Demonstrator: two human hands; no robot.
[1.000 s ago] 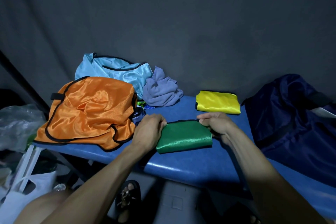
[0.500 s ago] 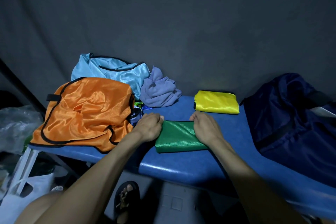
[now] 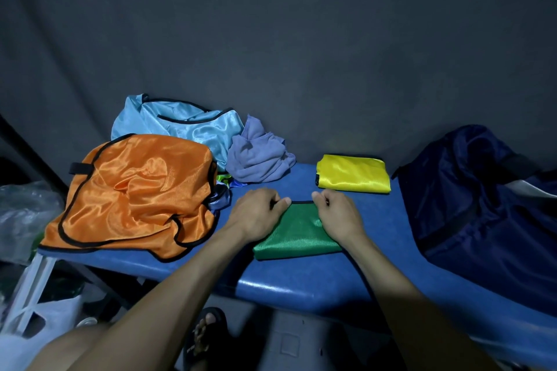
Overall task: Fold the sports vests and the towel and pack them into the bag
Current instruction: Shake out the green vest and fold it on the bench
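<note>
Fingers of our left hand [image 3: 257, 215] curl down onto the top left corner of the green vest [image 3: 297, 235], and the thumb pokes out along its black top edge. It looks like a pinch on the cloth, with the fingers tight together. Our right hand [image 3: 339, 215] does the same on the top right corner, fingers bent and pressed close on the green cloth. Our two thumbs point at each other with a small gap between them.

We see the green vest folded small and lying flat on the blue bench [image 3: 301, 283], near the front edge.

Just behind our right hand lies the yellow vest [image 3: 352, 173], folded into a neat shape. To the left the orange vest [image 3: 135, 196] lies loose and crumpled, and the light blue vest [image 3: 184, 123] sits behind it. Next to that is the purple towel [image 3: 259, 156], all bunched up. On the right side of the bench sits the dark blue bag [image 3: 482, 199].
</note>
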